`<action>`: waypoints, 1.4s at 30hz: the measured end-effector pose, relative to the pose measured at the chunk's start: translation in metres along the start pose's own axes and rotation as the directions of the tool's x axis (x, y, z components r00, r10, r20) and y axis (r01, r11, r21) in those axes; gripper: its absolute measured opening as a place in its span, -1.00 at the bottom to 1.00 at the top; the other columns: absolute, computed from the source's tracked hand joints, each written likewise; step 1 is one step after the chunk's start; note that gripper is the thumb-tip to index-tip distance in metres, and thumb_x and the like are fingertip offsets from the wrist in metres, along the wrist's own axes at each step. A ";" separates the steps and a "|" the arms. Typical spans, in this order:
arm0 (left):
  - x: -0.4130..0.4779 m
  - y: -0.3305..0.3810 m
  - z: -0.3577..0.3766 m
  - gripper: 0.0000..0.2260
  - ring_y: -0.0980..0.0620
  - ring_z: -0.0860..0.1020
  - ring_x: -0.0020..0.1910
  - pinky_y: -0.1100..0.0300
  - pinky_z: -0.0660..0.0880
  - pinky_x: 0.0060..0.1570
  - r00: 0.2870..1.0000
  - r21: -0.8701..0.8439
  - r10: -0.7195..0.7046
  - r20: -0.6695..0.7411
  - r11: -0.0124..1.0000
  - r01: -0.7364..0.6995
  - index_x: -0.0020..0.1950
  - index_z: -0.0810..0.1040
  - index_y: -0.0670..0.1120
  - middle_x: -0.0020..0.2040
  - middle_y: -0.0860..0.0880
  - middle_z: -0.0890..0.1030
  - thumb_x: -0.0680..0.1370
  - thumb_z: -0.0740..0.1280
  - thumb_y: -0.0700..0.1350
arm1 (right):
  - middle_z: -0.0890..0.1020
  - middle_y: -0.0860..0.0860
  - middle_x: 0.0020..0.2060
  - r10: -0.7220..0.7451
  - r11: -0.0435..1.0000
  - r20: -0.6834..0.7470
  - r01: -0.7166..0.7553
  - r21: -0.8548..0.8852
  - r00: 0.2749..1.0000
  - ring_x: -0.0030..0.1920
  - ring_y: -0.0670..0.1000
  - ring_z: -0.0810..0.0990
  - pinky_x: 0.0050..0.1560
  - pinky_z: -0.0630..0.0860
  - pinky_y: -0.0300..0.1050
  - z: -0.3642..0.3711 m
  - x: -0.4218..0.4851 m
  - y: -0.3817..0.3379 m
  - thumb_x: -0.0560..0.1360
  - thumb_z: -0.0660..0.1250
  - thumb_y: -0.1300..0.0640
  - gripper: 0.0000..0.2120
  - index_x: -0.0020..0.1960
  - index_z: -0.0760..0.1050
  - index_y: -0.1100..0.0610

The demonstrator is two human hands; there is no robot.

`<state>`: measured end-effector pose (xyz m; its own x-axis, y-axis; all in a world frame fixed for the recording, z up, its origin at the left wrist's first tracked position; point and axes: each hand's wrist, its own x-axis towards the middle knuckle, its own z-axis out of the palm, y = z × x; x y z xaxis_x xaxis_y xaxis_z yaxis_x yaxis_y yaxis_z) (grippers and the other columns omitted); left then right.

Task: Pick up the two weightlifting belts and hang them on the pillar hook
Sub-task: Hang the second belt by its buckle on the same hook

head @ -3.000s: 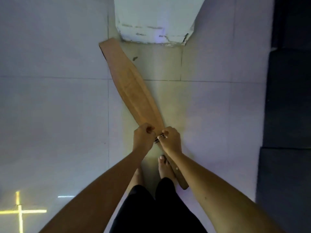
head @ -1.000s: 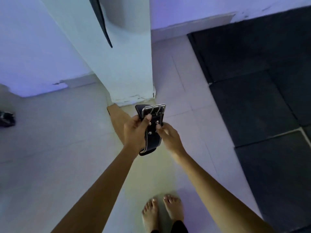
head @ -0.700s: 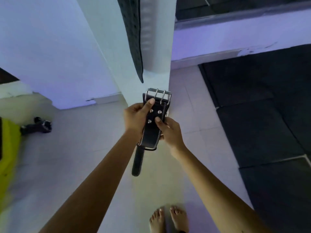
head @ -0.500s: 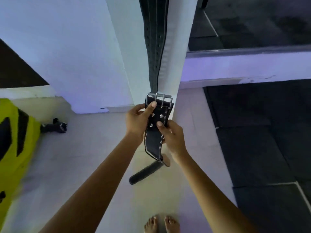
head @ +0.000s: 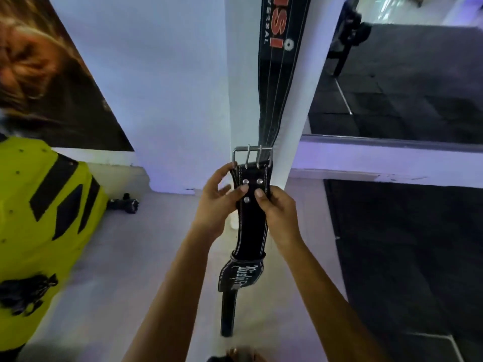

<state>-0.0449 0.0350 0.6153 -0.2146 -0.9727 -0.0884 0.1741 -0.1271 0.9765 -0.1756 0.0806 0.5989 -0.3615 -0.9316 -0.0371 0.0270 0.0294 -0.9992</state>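
Note:
I hold a black leather weightlifting belt (head: 252, 226) upright in front of the white pillar (head: 243, 74). Its double-prong steel buckle (head: 252, 155) points up, and the rest hangs down toward the floor. My left hand (head: 215, 205) grips its left edge just under the buckle. My right hand (head: 277, 212) grips its right edge, thumb on the front by the rivets. A second black belt (head: 281, 66) with red and white lettering hangs down the pillar's face, ending just behind the buckle. The hook is out of view above.
A yellow and black padded machine (head: 39, 231) stands at the left, with a dark dumbbell (head: 124, 203) on the floor by the wall. Black rubber mats (head: 405, 257) cover the floor at the right. A mirror (head: 405, 74) sits right of the pillar.
I stood up from the floor with the belt in both hands and raised it toward the pillar. My view tilted upward, so the hanging belt now shows its lettering.

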 end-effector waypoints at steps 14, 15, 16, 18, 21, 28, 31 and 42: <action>-0.025 0.120 0.015 -0.71 -0.05 0.58 -0.15 -0.12 0.59 -0.05 0.899 0.304 0.435 -0.045 0.863 -0.402 0.01 0.59 -0.20 -0.14 -0.20 0.60 0.48 0.42 0.02 | 0.71 -0.03 -0.05 -0.160 0.978 0.181 0.132 0.160 0.970 0.01 -0.03 0.71 0.20 0.59 0.02 0.002 -0.012 -0.134 0.53 0.37 0.23 -0.42 0.48 0.28 -0.02; -0.028 0.123 0.017 -0.72 -0.06 0.58 -0.15 -0.13 0.60 -0.07 0.911 0.229 0.409 -0.046 0.892 -0.389 0.04 0.59 -0.24 -0.15 -0.19 0.61 0.50 0.41 -0.03 | 0.70 -0.03 -0.02 -0.158 0.977 0.188 0.126 0.172 0.969 0.06 -0.02 0.70 0.24 0.57 0.04 0.002 -0.012 -0.136 0.53 0.37 0.22 -0.40 0.50 0.25 -0.02; -0.031 0.126 0.019 -0.75 -0.05 0.60 -0.15 -0.08 0.61 -0.10 0.919 0.155 0.392 -0.043 0.911 -0.381 0.07 0.58 -0.27 -0.14 -0.18 0.62 0.54 0.39 -0.10 | 0.71 -0.02 -0.01 -0.167 0.974 0.192 0.132 0.185 0.967 0.07 -0.02 0.70 0.23 0.57 0.04 0.004 -0.012 -0.138 0.53 0.37 0.23 -0.41 0.49 0.26 0.00; -0.036 0.128 0.024 -0.82 -0.03 0.66 -0.09 0.00 0.63 -0.08 0.930 0.042 0.366 -0.023 0.930 -0.365 0.14 0.57 -0.25 -0.06 -0.17 0.66 0.58 0.33 -0.19 | 0.73 -0.04 -0.07 -0.194 0.970 0.185 0.160 0.184 0.963 -0.01 -0.05 0.72 0.13 0.62 -0.02 0.008 -0.009 -0.144 0.53 0.36 0.26 -0.52 0.42 0.36 0.09; -0.032 0.129 0.020 -0.79 0.00 0.67 -0.05 0.03 0.64 -0.08 0.956 -0.063 0.290 0.035 0.956 -0.288 0.21 0.57 -0.19 -0.01 -0.13 0.67 0.58 0.31 -0.21 | 0.72 0.03 -0.09 -0.206 0.970 0.123 0.186 0.155 0.971 -0.09 -0.03 0.71 0.05 0.62 -0.08 0.015 0.000 -0.156 0.52 0.38 0.29 -0.68 0.26 0.50 0.21; -0.002 0.145 0.009 -0.80 -0.14 0.63 -0.17 -0.12 0.64 -0.11 0.936 -0.007 0.348 -0.039 0.937 -0.349 0.15 0.58 -0.25 -0.15 -0.26 0.61 0.53 0.37 -0.30 | 0.73 0.20 -0.05 -0.233 0.972 0.079 0.230 0.042 0.969 -0.01 0.14 0.71 0.12 0.61 0.05 0.031 0.026 -0.168 0.45 0.47 0.24 -0.80 0.05 0.63 0.26; 0.015 0.157 0.009 -0.83 -0.07 0.64 -0.25 -0.14 0.65 -0.18 0.924 -0.022 0.376 -0.073 0.925 -0.378 0.10 0.58 -0.25 -0.23 -0.24 0.54 0.51 0.40 -0.30 | 0.73 0.20 -0.05 -0.171 0.985 0.157 0.174 -0.011 0.973 0.00 0.19 0.71 0.09 0.61 0.04 0.022 0.025 -0.146 0.43 0.49 0.18 -0.82 0.01 0.65 0.20; 0.075 0.173 -0.031 -0.73 -0.01 0.63 -0.27 0.08 0.59 -0.30 0.946 0.012 0.318 0.058 0.948 -0.319 0.18 0.60 -0.22 -0.30 -0.19 0.54 0.49 0.44 -0.24 | 0.72 -0.13 -0.35 -0.113 0.989 0.205 0.129 -0.069 0.972 -0.25 -0.13 0.70 -0.21 0.56 -0.26 0.060 0.044 -0.096 0.39 0.52 0.27 -0.87 -0.21 0.63 0.06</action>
<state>-0.0008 -0.0657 0.7714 -0.2037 -0.9496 0.2383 0.2217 0.1924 0.9560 -0.1377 0.0152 0.6940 -0.1635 -0.9833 0.0797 -0.0842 -0.0665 -0.9942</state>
